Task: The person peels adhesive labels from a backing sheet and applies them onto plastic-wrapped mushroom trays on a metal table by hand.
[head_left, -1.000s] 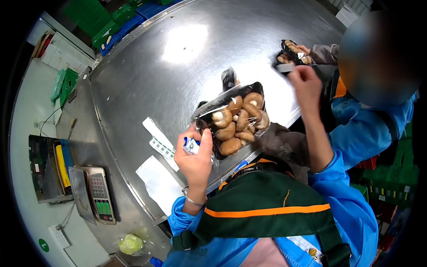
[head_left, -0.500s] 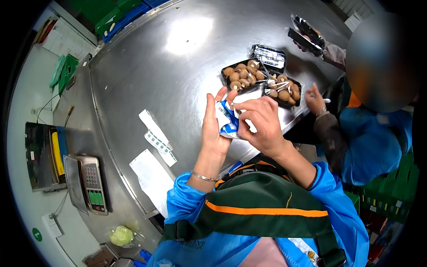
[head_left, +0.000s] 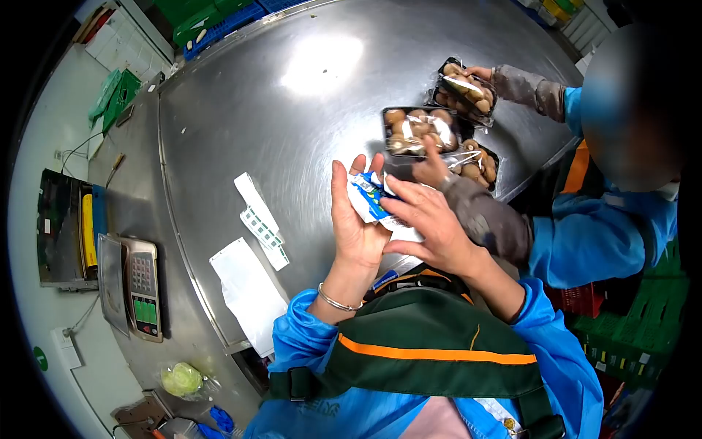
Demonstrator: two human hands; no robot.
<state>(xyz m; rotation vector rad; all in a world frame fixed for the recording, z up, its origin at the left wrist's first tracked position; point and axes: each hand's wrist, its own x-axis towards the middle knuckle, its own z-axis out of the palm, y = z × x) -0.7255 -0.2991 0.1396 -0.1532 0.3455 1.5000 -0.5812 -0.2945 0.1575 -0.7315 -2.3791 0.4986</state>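
A crumpled blue-and-white plastic packet (head_left: 371,197) with printing rests in my left hand (head_left: 358,227), palm up, its fingers reaching out behind it. My right hand (head_left: 435,227) lies over the packet's right side, fingers long across it and thumb at its near edge, so part of the packet is hidden. Beyond my hands, a black tray of brown mushrooms (head_left: 417,130) in clear film is touched by a co-worker's hand (head_left: 433,167). The co-worker's other hand (head_left: 479,73) holds another mushroom tray (head_left: 464,91). A third tray (head_left: 475,164) lies partly behind the nearer sleeve.
On the steel table (head_left: 241,124) lie a strip of printed labels (head_left: 261,223) and a white sheet (head_left: 248,293). Leftward stand a weighing scale (head_left: 142,285) and a bagged pale-green vegetable (head_left: 181,380). The co-worker's blue sleeve (head_left: 585,245) is close on my right.
My right hand has gone from a pinch to longer fingers laid over the packet. The co-worker has set hands on the mushroom trays, moving them about. My view has shifted slightly.
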